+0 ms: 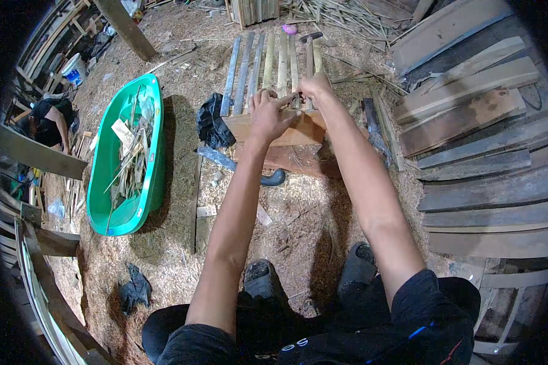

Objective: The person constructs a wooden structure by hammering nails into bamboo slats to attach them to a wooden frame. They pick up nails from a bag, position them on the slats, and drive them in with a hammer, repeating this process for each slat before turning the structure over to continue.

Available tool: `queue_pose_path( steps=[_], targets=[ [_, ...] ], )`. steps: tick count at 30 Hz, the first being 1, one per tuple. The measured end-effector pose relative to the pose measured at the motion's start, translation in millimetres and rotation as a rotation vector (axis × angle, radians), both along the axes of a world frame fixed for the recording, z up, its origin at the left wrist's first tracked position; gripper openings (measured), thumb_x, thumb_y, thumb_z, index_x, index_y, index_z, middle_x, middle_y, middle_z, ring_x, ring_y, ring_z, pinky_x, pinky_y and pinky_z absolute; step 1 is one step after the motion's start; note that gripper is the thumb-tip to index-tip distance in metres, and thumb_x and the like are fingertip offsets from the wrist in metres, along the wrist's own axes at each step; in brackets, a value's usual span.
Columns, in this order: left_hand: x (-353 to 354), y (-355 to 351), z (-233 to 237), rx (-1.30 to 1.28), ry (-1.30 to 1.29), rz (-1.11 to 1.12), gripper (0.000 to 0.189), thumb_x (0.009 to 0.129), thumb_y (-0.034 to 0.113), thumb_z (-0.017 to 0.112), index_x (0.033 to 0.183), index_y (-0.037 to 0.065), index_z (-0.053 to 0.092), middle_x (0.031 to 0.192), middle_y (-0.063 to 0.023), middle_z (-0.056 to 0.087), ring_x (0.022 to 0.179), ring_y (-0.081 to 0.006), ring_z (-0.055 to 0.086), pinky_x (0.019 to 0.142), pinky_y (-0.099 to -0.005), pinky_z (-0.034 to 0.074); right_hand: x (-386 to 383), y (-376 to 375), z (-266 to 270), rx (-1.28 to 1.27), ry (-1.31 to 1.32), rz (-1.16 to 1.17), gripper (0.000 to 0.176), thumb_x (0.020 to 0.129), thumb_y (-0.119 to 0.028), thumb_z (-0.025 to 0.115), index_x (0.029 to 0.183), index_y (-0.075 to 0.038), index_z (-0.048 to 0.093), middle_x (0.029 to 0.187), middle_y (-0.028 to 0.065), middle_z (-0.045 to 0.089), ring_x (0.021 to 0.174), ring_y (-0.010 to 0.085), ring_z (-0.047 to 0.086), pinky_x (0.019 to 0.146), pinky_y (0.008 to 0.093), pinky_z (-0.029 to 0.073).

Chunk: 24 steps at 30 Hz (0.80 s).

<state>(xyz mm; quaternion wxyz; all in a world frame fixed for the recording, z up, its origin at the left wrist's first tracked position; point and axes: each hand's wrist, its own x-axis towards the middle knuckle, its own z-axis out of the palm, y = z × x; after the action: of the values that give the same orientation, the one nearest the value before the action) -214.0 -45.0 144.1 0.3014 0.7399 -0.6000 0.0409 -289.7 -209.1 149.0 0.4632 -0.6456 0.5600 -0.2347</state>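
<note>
In front of me is a slatted wooden piece, with several narrow slats [281, 64] running away from a brown end board [286, 129]. My left hand [268, 114] lies on the near edge of that board, fingers bent and thumb reaching right along it. Close beside it, my right hand [315, 90] is closed at the slat ends on the right. The fingertips of both hands almost meet there, and whatever small thing they pinch is too hidden to name. Beyond the slats lies a hammer-like tool with a dark head [310, 37].
A green plastic tub [95, 182] with wood scraps stands left. A blade-like tool with a dark curved handle [274, 178] and a black plastic bag [213, 125] lie nearby. Planks [481, 188] line the right side. Another person [47, 121] crouches far left. Shavings cover the ground.
</note>
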Motion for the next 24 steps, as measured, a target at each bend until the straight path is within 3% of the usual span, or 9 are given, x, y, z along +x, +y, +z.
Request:
queue_pose_path(
  steps=[2,5,8,11,17,24],
  targets=[
    [0.3,-0.4,-0.1,-0.012,0.010,0.000,0.051,0.077,0.047,0.076,0.125,0.030,0.068,0.117,-0.0186,0.055,0.121,-0.0367,0.044,0.106,-0.0499,0.030,1.7,-4.2,-5.6,0.010,-0.015,-0.018,0.021,0.072,-0.004,0.070,0.086,0.010,0.066,0.075,0.0151,0.066,0.063,0.0225,0.063,0.055,0.0372,0.048],
    [-0.4,-0.9,5.9,0.061,0.063,0.005,0.051,0.076,0.046,0.077,0.123,0.029,0.069,0.126,-0.0184,0.053,0.126,-0.0365,0.042,0.107,-0.0496,0.029,-5.4,9.8,19.7,0.124,-0.020,0.034,0.036,0.077,-0.003,0.060,0.108,0.015,0.061,0.102,0.0286,0.067,0.097,0.0345,0.069,0.078,0.0420,0.053],
    [3.1,-2.9,-2.1,-0.067,0.022,-0.027,0.047,0.076,0.045,0.077,0.120,0.029,0.071,0.131,-0.0166,0.052,0.129,-0.0359,0.041,0.109,-0.0501,0.028,-2.2,-1.0,-2.3,0.008,-0.023,-0.005,0.031,0.072,-0.003,0.067,0.098,0.013,0.064,0.082,0.0179,0.066,0.072,0.0246,0.065,0.061,0.0400,0.051],
    [3.8,-6.7,-1.5,-0.076,0.018,-0.022,0.043,0.076,0.041,0.077,0.117,0.029,0.072,0.133,-0.0124,0.053,0.131,-0.0348,0.040,0.109,-0.0511,0.028,-8.7,11.5,16.2,0.072,-0.048,-0.003,0.035,0.072,-0.003,0.066,0.102,0.013,0.063,0.085,0.0186,0.066,0.075,0.0257,0.066,0.063,0.0412,0.051],
    [9.1,-14.8,2.1,0.000,-0.007,-0.059,0.038,0.077,0.033,0.076,0.114,0.027,0.073,0.132,-0.0023,0.057,0.132,-0.0322,0.041,0.111,-0.0498,0.027,-7.0,0.4,1.2,0.041,-0.048,0.010,0.030,0.076,-0.003,0.063,0.102,0.012,0.063,0.086,0.0185,0.067,0.075,0.0258,0.066,0.065,0.0409,0.051],
    [22.9,-25.4,-2.1,0.027,0.056,-0.309,0.035,0.079,0.027,0.076,0.113,0.024,0.073,0.134,-0.0022,0.057,0.134,-0.0336,0.041,0.113,-0.0491,0.027,-15.2,21.6,24.2,-0.007,-0.056,0.016,0.031,0.091,-0.016,0.062,0.104,0.012,0.064,0.088,0.0195,0.069,0.079,0.0250,0.068,0.067,0.0389,0.053]
  ],
)
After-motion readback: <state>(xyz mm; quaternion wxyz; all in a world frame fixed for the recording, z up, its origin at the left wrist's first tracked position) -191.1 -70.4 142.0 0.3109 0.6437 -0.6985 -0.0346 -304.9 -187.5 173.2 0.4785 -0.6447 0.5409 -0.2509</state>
